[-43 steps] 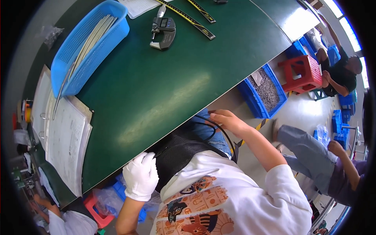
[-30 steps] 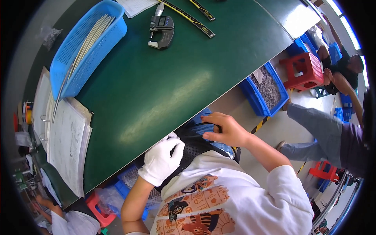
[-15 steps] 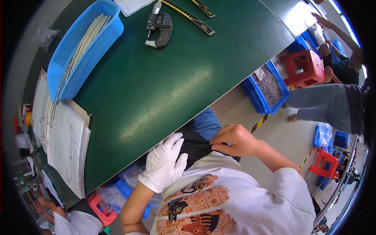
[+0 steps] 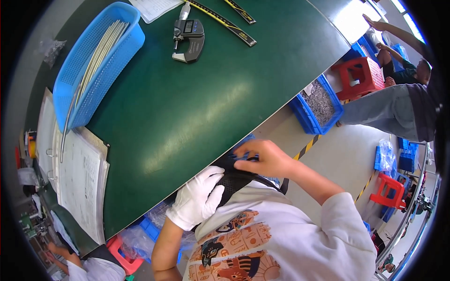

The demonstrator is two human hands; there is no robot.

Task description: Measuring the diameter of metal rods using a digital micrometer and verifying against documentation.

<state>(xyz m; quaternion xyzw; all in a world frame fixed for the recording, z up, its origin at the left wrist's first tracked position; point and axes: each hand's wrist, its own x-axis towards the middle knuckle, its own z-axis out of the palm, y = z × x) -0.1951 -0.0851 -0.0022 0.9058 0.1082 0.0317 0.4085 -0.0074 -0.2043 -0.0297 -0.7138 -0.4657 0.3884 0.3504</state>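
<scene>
A black mesh-textured waist bag (image 4: pixel 229 186) lies against my lap at the table's edge, its strap running right over my white shirt. My left hand (image 4: pixel 197 196), in a white glove, grips the bag's left side with fingers bent over it. Bare, my right hand (image 4: pixel 267 161) is at the bag's top right, its fingers curled and partly smeared by motion; whether anything is between them is hidden. Farther up on the green table (image 4: pixel 201 117) lie a digital micrometer (image 4: pixel 192 40) and a black-and-yellow strip (image 4: pixel 220 21), beyond both hands.
At the left stand a light-blue basket (image 4: pixel 105 70) of thin rods and an open ring binder (image 4: pixel 82 182). Right of the table are a blue crate (image 4: pixel 318 105) of small grey pieces, a red stool (image 4: pixel 358 77) and other people. A second red stool (image 4: pixel 388 191) stands lower right.
My right hand has moved left and up along the bag, from its right edge toward its top. More of the strap shows. My gloved left hand stays on the bag.
</scene>
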